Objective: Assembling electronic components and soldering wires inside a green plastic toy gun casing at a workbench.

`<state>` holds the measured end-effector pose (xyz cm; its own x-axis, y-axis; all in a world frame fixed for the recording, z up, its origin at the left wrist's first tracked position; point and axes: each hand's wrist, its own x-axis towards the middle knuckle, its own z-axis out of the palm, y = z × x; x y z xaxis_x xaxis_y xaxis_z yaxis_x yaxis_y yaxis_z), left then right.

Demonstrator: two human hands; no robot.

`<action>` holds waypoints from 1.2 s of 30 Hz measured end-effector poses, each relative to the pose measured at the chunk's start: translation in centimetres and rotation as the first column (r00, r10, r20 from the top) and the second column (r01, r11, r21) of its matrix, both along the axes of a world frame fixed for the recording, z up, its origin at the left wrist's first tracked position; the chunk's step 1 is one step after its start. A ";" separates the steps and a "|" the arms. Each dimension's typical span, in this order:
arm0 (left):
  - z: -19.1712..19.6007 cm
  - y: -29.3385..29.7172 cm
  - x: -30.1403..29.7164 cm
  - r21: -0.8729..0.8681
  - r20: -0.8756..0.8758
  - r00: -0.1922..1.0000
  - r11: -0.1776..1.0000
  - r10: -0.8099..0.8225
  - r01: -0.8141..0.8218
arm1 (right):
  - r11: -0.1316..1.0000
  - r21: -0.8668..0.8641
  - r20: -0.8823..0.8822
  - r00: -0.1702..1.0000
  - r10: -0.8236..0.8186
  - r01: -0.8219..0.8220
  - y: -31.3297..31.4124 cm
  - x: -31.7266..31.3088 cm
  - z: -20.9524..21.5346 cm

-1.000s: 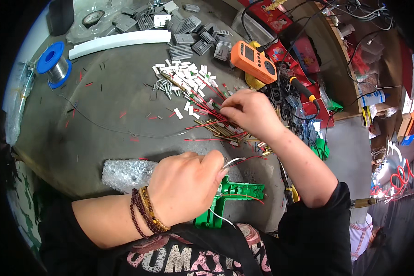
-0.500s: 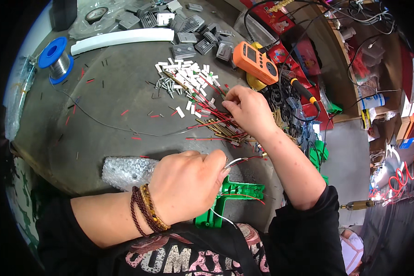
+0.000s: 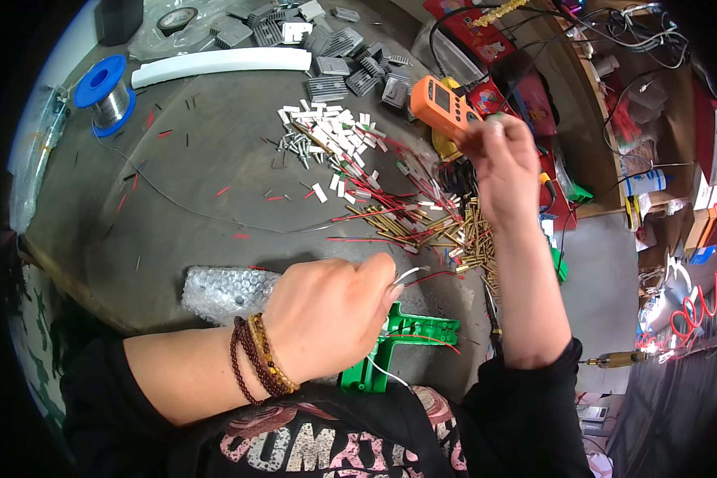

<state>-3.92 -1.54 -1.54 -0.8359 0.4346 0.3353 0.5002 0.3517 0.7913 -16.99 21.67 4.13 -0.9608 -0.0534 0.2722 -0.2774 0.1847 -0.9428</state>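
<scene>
"Your left hand (image 3: 327, 307) has its fingers pinched on a white wire (image 3: 407, 276). The green plastic shell (image 3: 426, 330) is close to you, partly hidden by that hand. Keep a firm pinch so the wire stays still."

"Your right hand (image 3: 508, 163) is up by the orange meter (image 3: 438, 107). I can't tell if its fingers hold anything. Move it slowly."

"Count for you: one orange meter, one blue solder spool (image 3: 107, 103), one bubble-wrap bundle (image 3: 225, 291). The small white pieces (image 3: 338, 131) are too heaped to count."

green casing (image 3: 424, 330) partly behind left hand (image 3: 327, 309)
</scene>
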 end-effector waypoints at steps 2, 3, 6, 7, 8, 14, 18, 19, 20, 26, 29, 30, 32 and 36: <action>0.0 0.1 -0.2 0.042 0.028 1.000 0.999 0.002 -0.004 | 0.990 0.119 0.018 0.997 0.079 -0.081 0.4 3.1 2.0; -0.2 0.1 -0.2 0.073 0.066 0.998 0.997 0.016 -0.021 | 0.938 0.326 0.029 0.994 0.110 -0.113 -0.1 4.9 2.8; 0.1 -0.1 -0.3 0.117 0.074 0.997 0.993 0.017 -0.026 | 0.442 0.842 0.095 0.891 0.443 -0.310 -1.1 10.3 4.7; 0.0 0.0 -0.2 0.121 0.072 0.997 0.992 0.013 -0.022 | 0.330 0.897 0.039 0.797 0.603 -0.294 -1.2 11.6 4.2; -0.1 0.0 0.0 0.116 0.058 0.998 0.993 0.019 -0.026 | 0.230 0.924 0.105 0.782 0.614 -0.304 -1.6 12.9 4.2; -0.3 0.0 -0.1 0.110 0.038 0.999 0.994 0.024 -0.028 | -0.119 0.986 0.167 0.700 0.694 -0.117 -4.4 14.6 3.2; -0.4 -0.1 0.0 0.129 0.033 0.999 0.991 0.026 -0.030 | -0.173 0.976 0.217 0.662 0.717 -0.132 -4.9 14.5 3.1; -0.4 -0.1 0.0 0.133 0.034 0.999 0.990 0.033 -0.037 | -0.145 0.977 0.215 0.682 0.699 -0.159 -4.6 14.2 2.6; -0.4 -0.1 0.0 0.140 0.032 0.999 0.989 0.034 -0.038 | -0.116 0.976 0.214 0.701 0.680 -0.186 -4.4 13.9 2.2; -0.4 -0.1 -0.1 0.129 0.017 0.999 0.991 0.027 -0.029 | 0.149 0.890 0.314 0.815 0.487 -0.432 -4.0 13.1 1.0; -0.4 0.0 0.0 0.132 0.022 0.999 0.991 0.033 -0.036 | 0.343 0.747 0.417 0.803 0.425 -0.569 -3.0 12.3 0.4; -0.4 0.0 0.0 0.146 0.035 0.999 0.989 0.035 -0.040 | 0.397 0.716 0.396 0.803 0.446 -0.574 -2.6 11.7 0.3; -0.5 0.1 0.0 0.149 0.026 0.999 0.988 0.043 -0.047 | 0.458 0.627 0.604 0.764 0.226 -0.631 -2.9 11.4 1.3; -0.6 0.1 0.0 0.151 0.001 0.999 0.988 0.037 -0.037 | 0.488 0.457 0.832 0.551 0.061 -0.744 -2.2 10.8 -0.2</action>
<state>-3.89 -1.45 -2.19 -0.8499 0.3474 0.3961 0.4903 0.2462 0.8361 -6.22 19.48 3.89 -0.5926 -0.3214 -0.7386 0.0662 0.8944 -0.4423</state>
